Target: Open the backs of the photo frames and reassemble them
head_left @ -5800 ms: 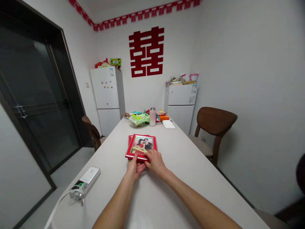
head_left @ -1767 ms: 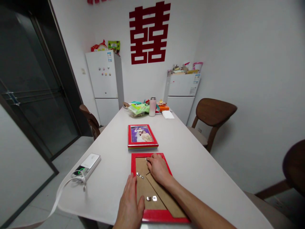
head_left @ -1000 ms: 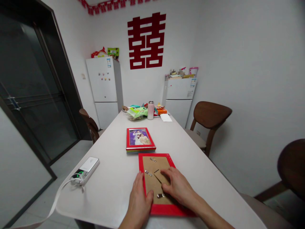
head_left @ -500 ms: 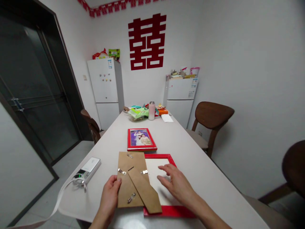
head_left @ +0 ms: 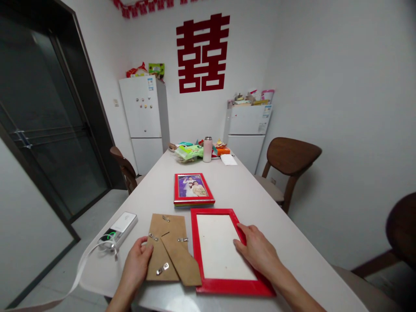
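My left hand [head_left: 138, 261] pinches the left edge of a brown frame backing board [head_left: 164, 264], thumb on top. The board has metal turn clips and an angled stand leg, whose lower end reaches the frame's left side. Beside it lies a red picture frame [head_left: 238, 287] with a plain white sheet [head_left: 221, 251] showing inside. My right hand [head_left: 258, 251] grips the frame's right side, its thumb over the inner edge and the fingers along the rail. Farther back, another red picture frame [head_left: 194, 201] with a photo of people lies on the table.
A power bank [head_left: 125, 222] with a white cable [head_left: 82, 264] sits at the table's left edge. At the far end stand a pink bottle [head_left: 207, 150], green bags [head_left: 190, 152] and a white paper [head_left: 229, 160]. Wooden chairs [head_left: 292, 156] flank the table [head_left: 156, 193].
My left hand has moved the backing board left, off the frame, uncovering its left side. My right hand has come from above the white sheet to the frame's right side.
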{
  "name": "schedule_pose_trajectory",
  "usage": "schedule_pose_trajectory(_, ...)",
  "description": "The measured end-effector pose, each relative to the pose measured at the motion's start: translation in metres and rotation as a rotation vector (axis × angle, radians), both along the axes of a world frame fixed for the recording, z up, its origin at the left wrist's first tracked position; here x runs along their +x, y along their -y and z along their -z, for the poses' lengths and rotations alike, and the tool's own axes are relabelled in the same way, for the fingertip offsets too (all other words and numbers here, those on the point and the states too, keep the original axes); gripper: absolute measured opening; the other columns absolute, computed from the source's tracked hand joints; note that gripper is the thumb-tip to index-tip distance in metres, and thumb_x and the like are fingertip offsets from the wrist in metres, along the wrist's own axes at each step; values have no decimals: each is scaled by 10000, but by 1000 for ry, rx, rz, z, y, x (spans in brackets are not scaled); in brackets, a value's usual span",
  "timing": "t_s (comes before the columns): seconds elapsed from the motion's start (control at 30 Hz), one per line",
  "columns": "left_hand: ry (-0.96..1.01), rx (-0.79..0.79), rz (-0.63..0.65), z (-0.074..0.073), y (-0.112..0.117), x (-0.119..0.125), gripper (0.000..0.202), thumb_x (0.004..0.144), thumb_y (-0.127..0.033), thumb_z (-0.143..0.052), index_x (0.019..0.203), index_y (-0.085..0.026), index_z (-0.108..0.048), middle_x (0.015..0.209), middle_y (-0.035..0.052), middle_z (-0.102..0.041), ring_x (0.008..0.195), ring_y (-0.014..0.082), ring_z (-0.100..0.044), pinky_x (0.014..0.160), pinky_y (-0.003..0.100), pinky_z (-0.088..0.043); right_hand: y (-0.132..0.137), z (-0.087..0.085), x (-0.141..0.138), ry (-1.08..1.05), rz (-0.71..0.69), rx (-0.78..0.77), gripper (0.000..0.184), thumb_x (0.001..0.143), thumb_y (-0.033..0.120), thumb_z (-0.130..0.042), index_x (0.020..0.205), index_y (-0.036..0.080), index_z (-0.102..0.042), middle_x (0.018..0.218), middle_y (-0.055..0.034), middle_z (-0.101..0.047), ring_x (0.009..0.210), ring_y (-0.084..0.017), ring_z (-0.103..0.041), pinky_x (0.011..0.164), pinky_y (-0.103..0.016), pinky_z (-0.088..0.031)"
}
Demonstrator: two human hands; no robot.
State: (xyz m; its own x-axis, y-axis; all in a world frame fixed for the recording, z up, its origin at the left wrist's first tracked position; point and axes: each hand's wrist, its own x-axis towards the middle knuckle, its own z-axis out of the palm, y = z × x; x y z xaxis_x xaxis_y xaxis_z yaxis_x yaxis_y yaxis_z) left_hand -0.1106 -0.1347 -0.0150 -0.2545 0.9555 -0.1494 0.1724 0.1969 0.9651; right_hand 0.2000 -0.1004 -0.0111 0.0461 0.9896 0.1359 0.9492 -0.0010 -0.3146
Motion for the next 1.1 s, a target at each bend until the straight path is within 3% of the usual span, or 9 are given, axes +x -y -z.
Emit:
schedule_pose_trajectory(0.1, -354, -6, -3, -3, 1, -5, 397, 719, -308, -465, 1077, -142, -422, 676, 25, -626, 681, 229, -611, 621, 314, -439, -5, 3, 5, -48, -2, -12, 463, 706, 210, -393, 1155, 103, -428, 938, -129, -566, 844, -214, -540, 717, -294, -377)
schedule_pose_trajectory(0.23, -916, 79, -14, -9, 2, 2, 465, 730, -270, -430, 1164, -114, -369, 1022, 130, -556, 965, 284, -513, 786, 406, -395, -9, 2, 10, -190, 17, -6, 506, 649, 156, -418, 1149, 84, -423, 865, -116, -608, 785, -209, -560, 695, -291, -386)
schedule_pose_trajectory(0.4, -728, 311, 159, -13, 11, 54, 445, 703, -227, -458, 1134, -123, -415, 1136, 121, -504, 1060, 229, -456, 893, 381, -366, 1, -15, 5, -931, 51, -222, 685, 634, 159, -429, 1278, 162, -197, 711, -28, -634, 530, -156, -574, 525, -265, -423)
schedule_pose_trajectory(0.5, -577, 373, 395, -16, 22, 99, 502, 674, -244, -521, 1155, -150, -414, 1220, 115, -449, 1132, 236, -393, 944, 397, -327, 11, -29, -2, -1379, -9, -291, 772, 640, 174, -448, 1308, 218, -62, 787, -25, -651, 524, -151, -591, 526, -276, -451)
schedule_pose_trajectory(0.57, -568, 417, 520, -20, 27, 125, 585, 628, -265, -586, 1166, -127, -404, 1280, 143, -376, 1170, 265, -338, 958, 423, -311, 15, -38, -6, -1509, -19, -268, 824, 630, 187, -491, 1313, 224, -32, 792, -25, -655, 518, -146, -592, 532, -277, -459)
schedule_pose_trajectory(0.67, -633, 542, 577, -29, 28, 149, 618, 610, -271, -613, 1158, -80, -400, 1293, 184, -339, 1179, 295, -312, 962, 458, -299, 17, -46, -9, -1533, -45, -256, 859, 618, 197, -540, 1315, 231, -40, 714, -2, -653, 467, -134, -570, 513, -273, -458)
schedule_pose_trajectory(0.87, -757, 741, 594, -44, 27, 152, 360, 699, -128, -455, 1059, -146, -469, 899, 100, -611, 814, 224, -558, 682, 363, -503, 8, -45, -8, -1431, -64, -260, 816, 613, 203, -576, 1302, 229, -139, 697, 12, -630, 482, -110, -552, 479, -225, -429)
schedule_pose_trajectory(0.97, -674, 780, 410, -48, 28, 132, 394, 721, -115, -399, 1112, -147, -427, 877, 93, -609, 783, 187, -570, 696, 302, -490, -1, -33, -3, -1293, -64, -204, 774, 614, 229, -569, 1288, 167, -192, 743, -3, -625, 505, -91, -539, 488, -200, -413)
schedule_pose_trajectory(1.1, -454, 498, 134, -50, 30, 91, 411, 723, -198, -439, 1130, -164, -392, 869, 60, -603, 663, 161, -585, 605, 268, -490, -12, -13, 8, -926, -26, -131, 634, 631, 237, -483, 1230, 96, -331, 624, 15, -605, 463, -105, -509, 438, -204, -369)
